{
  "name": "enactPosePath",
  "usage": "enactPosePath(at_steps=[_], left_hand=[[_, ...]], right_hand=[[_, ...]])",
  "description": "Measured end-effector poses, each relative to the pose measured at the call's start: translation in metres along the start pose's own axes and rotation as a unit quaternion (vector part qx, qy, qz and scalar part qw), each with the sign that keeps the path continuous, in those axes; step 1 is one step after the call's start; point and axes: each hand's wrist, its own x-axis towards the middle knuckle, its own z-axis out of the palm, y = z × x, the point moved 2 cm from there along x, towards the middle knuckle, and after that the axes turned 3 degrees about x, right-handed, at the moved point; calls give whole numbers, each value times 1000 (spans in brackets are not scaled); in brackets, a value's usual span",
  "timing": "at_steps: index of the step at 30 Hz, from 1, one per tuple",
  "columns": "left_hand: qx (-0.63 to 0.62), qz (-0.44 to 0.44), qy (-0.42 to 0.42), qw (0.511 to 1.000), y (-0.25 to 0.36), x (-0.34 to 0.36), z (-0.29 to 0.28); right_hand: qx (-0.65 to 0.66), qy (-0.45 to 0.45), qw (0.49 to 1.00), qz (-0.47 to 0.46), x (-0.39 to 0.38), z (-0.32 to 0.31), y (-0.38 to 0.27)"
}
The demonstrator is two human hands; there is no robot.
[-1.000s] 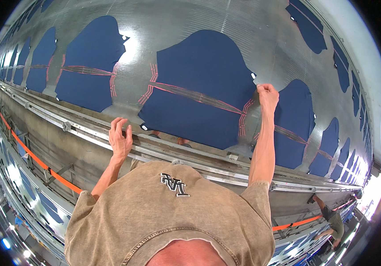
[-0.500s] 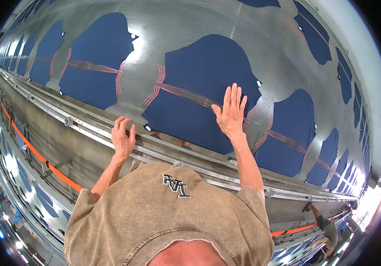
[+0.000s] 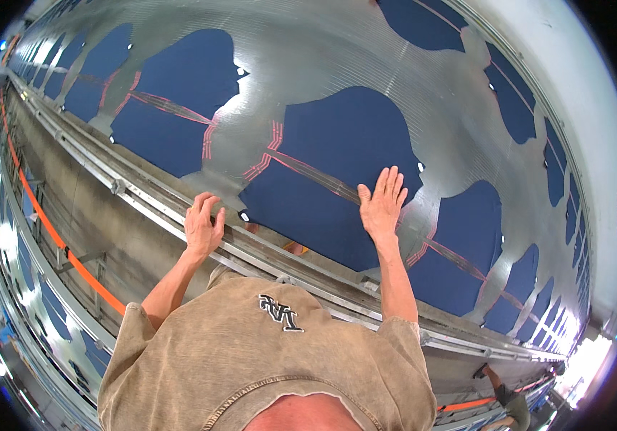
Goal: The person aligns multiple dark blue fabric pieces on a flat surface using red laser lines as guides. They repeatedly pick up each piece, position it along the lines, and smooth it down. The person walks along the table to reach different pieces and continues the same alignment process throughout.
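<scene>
My right hand lies palm down, fingers stretched, on a large navy fabric piece near its right edge, by a small white tab. This piece has a grey band edged in pink running across it, and pink line marks at both ends of the band. It rests on a long grey metal-looking table. My left hand, fingers bent and apart, is at the table's near edge by the metal rail, left of that piece's lower corner, holding nothing I can see.
More navy pieces run in rows to both sides and along the far edge. An orange strip follows a neighbouring table at left, behind an aisle. Another person reaches toward the rail at lower right.
My right hand has gone from pinching at the piece's right edge to lying flat on it, slightly lower and further left. The view has shifted, so the table sits lower in the picture.
</scene>
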Motion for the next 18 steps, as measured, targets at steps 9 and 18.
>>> enactPosePath(at_steps=[9, 18], left_hand=[[9, 10, 4, 1000, 5, -1, -5], [-4, 6, -9, 1000, -1, -4, -10]], right_hand=[[39, 33, 970, -236, 86, 21, -108], [-56, -73, 977, -190, 124, 36, -154]])
